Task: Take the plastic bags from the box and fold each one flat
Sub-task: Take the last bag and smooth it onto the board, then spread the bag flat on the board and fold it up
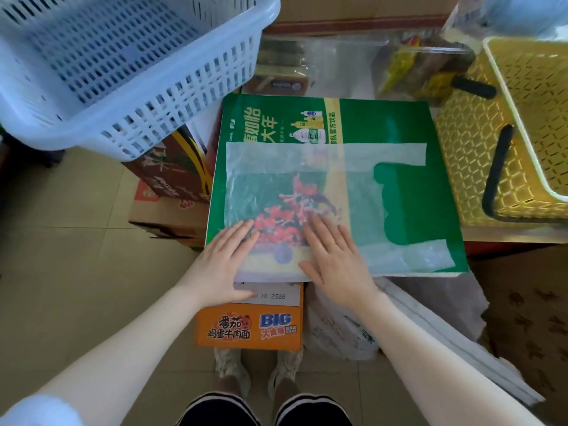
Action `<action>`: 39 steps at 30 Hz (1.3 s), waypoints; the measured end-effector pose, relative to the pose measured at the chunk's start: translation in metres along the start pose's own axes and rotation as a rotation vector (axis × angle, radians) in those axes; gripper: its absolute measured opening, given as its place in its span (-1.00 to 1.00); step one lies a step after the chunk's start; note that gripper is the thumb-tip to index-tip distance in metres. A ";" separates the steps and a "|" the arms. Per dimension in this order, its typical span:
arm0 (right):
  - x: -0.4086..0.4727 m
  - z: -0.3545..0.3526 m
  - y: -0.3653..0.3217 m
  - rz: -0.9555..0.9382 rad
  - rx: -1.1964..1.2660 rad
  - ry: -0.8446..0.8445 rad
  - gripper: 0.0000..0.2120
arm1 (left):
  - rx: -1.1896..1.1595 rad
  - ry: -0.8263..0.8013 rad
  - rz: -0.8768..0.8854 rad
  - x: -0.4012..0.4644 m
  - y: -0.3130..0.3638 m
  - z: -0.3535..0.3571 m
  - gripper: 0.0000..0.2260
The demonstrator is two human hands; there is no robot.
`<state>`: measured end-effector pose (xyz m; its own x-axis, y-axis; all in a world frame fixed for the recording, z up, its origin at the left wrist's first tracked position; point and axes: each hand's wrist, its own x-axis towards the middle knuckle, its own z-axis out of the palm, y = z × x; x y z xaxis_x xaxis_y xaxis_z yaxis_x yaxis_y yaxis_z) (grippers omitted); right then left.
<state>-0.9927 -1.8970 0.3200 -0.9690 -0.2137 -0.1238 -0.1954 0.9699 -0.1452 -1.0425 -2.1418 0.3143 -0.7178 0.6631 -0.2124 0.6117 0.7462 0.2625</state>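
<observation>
Head view. A translucent white plastic vest-style bag (307, 192) lies spread flat on a green printed flat carton (408, 192), which serves as the work surface. The bag's two handle strips extend toward the carton's right edge, one along the far side, one along the near side, with bare green carton between them. The left hand (226, 256) rests palm down at the bag's near-left corner, fingers extended and slightly apart, gripping nothing. The right hand (335, 250) lies flat on the bag's near edge just right of it, fingers spread, pressing rather than grasping.

Left of the carton stands a pale blue perforated plastic basket (116, 72) on stacked brown boxes. Right of the carton, a yellow lattice plastic basket (491, 142) with black handles crowds its edge. An orange printed cardboard box (250, 330) sits under the carton's near edge, over beige floor tiles (61, 241).

Items beyond the carton's far edge are blurred. Crumpled white bags (341, 330) near the orange box are partly covered by the right forearm.
</observation>
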 end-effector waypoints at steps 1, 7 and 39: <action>-0.001 0.003 0.001 -0.029 -0.002 -0.036 -0.34 | -0.017 0.017 0.004 -0.003 -0.001 0.002 0.01; -0.009 0.002 0.019 -0.104 -0.014 -0.057 -0.24 | -0.072 0.171 0.076 -0.006 -0.003 0.007 -0.09; 0.067 -0.043 0.023 0.217 0.073 -0.047 -0.73 | -0.273 0.412 -0.641 0.032 0.011 -0.032 -0.76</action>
<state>-1.0682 -1.8844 0.3502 -0.9786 -0.0075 -0.2056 0.0303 0.9831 -0.1803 -1.0691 -2.1145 0.3406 -0.9988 -0.0033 -0.0494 -0.0247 0.8981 0.4390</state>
